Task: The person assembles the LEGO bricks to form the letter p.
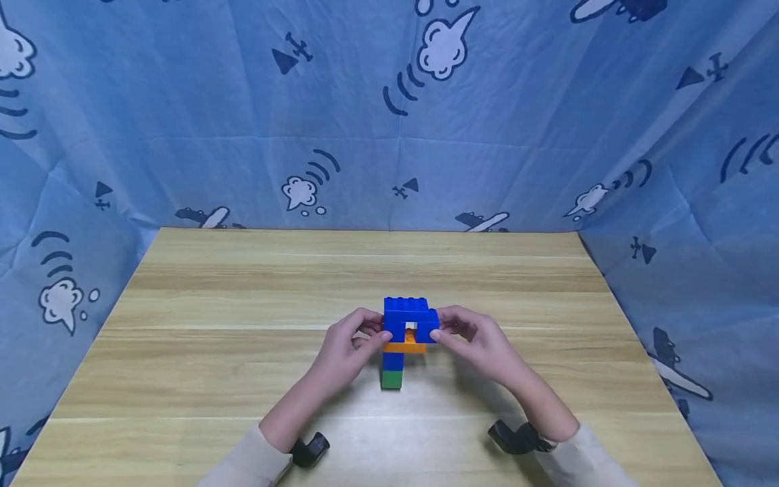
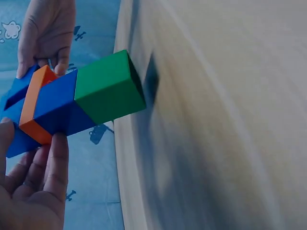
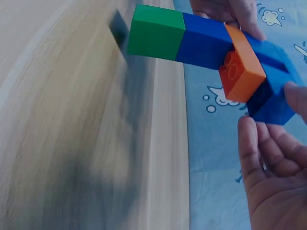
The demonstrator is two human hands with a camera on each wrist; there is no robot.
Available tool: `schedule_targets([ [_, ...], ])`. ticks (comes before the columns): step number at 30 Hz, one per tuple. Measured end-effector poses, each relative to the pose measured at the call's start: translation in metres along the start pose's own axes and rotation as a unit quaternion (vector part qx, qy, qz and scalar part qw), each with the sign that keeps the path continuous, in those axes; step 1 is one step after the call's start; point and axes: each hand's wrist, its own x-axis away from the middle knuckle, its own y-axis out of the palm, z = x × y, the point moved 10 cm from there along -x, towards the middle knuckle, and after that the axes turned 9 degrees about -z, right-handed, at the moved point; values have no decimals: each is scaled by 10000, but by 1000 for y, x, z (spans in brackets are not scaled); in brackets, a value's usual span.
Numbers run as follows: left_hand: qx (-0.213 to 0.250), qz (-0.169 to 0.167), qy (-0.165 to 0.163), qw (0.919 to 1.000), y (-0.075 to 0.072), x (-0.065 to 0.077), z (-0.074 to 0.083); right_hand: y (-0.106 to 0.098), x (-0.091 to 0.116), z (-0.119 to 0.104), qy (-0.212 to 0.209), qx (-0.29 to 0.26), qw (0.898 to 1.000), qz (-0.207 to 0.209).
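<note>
A stack of toy building bricks is held between both hands, its lower end seemingly just off the table. At the bottom is a green brick (image 1: 392, 379), with a blue brick (image 1: 393, 361) above it. Over these lies a wider orange brick (image 1: 404, 348), its studs partly showing. Several blue bricks (image 1: 406, 309) form the top, around a small gap. My left hand (image 1: 349, 345) pinches the stack's left side, thumb in front. On the right, my right hand (image 1: 481, 338) pinches the end blue brick (image 3: 271, 108) between thumb and fingers.
The stack is over the middle of a wooden table (image 1: 243, 297). Blue patterned cloth (image 1: 365, 88) hangs behind the table and along both sides. Black straps (image 1: 310, 450) sit at the wrists.
</note>
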Motion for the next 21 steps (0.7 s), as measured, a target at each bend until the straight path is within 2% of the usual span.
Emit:
schedule_targets([
  [7,1,281,-597,9978,-9,-6,-5,-1,-10,4,477,-14,9988,56],
  [12,192,423,-936,9945,-12,-9,-14,1,-17,9,753,-84,9970,139],
  [16,298,543,-994,9931,-14,-11,-17,5,-22,12,816,-242,9962,205],
  [21,191,655,-923,9934,-16,-15,-19,8,-28,16,809,-264,9962,201],
])
